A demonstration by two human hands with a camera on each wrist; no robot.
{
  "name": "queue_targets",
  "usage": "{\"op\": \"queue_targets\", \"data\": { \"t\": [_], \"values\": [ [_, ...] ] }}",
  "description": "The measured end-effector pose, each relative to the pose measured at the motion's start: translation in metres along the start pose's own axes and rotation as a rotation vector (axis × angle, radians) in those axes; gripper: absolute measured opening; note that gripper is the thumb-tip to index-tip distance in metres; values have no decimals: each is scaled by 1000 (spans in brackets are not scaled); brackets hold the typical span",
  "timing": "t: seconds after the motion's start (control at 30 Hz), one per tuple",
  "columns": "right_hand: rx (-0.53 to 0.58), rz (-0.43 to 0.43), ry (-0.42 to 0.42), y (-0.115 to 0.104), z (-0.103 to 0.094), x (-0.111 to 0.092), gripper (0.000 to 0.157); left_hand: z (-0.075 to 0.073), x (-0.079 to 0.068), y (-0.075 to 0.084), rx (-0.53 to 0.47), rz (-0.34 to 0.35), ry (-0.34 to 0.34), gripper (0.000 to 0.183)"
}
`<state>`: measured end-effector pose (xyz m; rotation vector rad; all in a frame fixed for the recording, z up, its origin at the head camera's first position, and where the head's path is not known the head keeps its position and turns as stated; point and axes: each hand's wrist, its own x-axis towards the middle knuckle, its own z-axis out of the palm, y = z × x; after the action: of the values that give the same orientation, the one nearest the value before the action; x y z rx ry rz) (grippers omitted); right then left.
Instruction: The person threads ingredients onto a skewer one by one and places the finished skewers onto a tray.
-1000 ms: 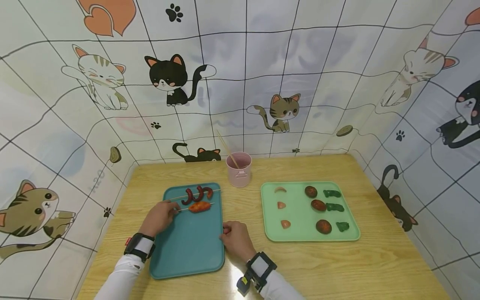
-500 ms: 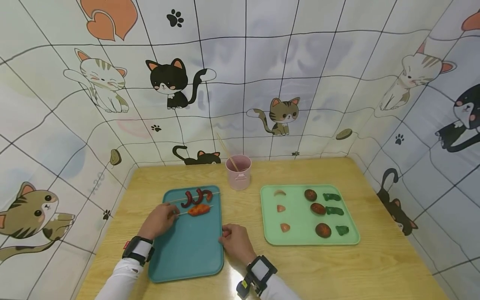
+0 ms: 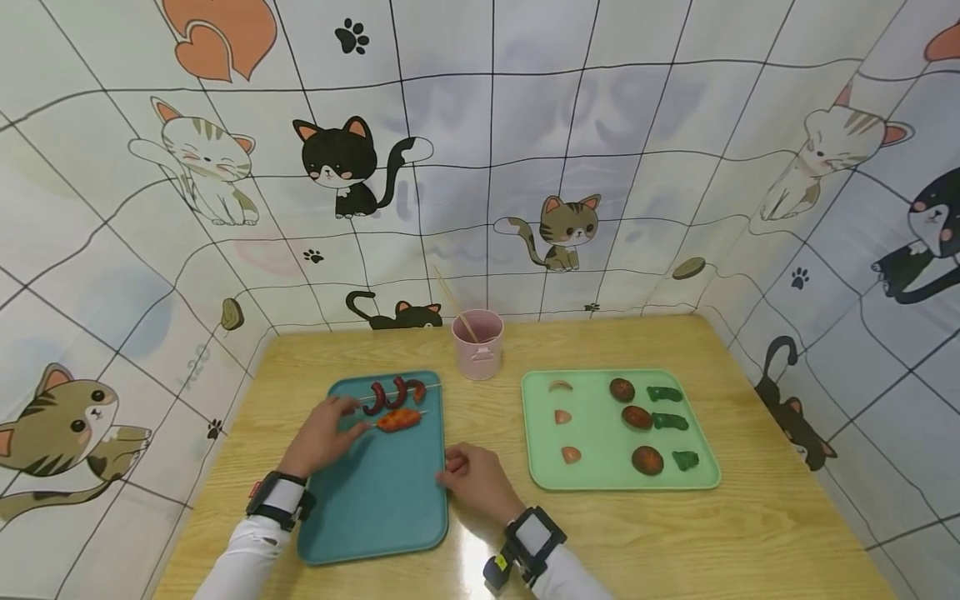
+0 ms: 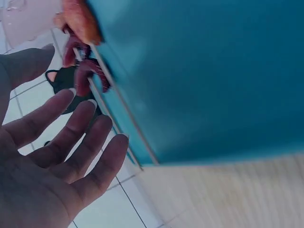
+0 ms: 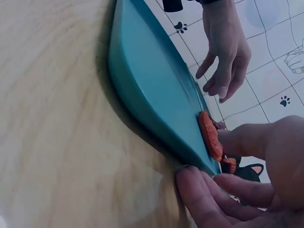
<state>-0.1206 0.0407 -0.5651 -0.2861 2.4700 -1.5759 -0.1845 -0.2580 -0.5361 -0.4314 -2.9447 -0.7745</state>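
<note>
A teal tray (image 3: 390,500) lies at left on the table. Across its far end lie two skewers: one with dark red curled pieces (image 3: 397,392), nearer one with a single orange-red sausage (image 3: 398,419). My left hand (image 3: 322,437) hovers over their stick ends, fingers spread and apart in the left wrist view, where the bare sticks (image 4: 126,104) run beside the fingertips. My right hand (image 3: 476,483) holds the tray's right edge; in the right wrist view its fingertips (image 5: 190,183) sit against the rim and its thumb reaches over the tray side.
A pink bucket (image 3: 477,360) with a thin stick (image 3: 453,300) stands behind the trays. At right, a light green tray (image 3: 592,475) bears small pinkish pieces (image 3: 562,417), brown mushroom-like caps (image 3: 647,460) and green pieces (image 3: 670,422). Cat-print sheets (image 3: 450,192) enclose the table.
My left hand has let go of the sausage skewer's stick; its fingers have spread and shifted slightly toward the food. My right hand stays at the tray's edge.
</note>
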Motion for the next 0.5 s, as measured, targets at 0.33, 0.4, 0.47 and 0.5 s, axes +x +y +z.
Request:
{"op": "queue_targets", "data": {
  "t": [0.33,0.4,0.47,0.5],
  "values": [
    [-35,-82,0,-11,-37,6,45,-1,13,25,-127,-40,28,61],
    [-29,-80,7,-15,-47,9,46,2,18,30,-157,-48,38,66],
    [-30,-81,27,-20,-57,12,46,5,23,36,-192,-47,48,70],
    [-32,-80,41,-22,-63,14,45,7,25,39,-215,-48,49,72]
  ]
}}
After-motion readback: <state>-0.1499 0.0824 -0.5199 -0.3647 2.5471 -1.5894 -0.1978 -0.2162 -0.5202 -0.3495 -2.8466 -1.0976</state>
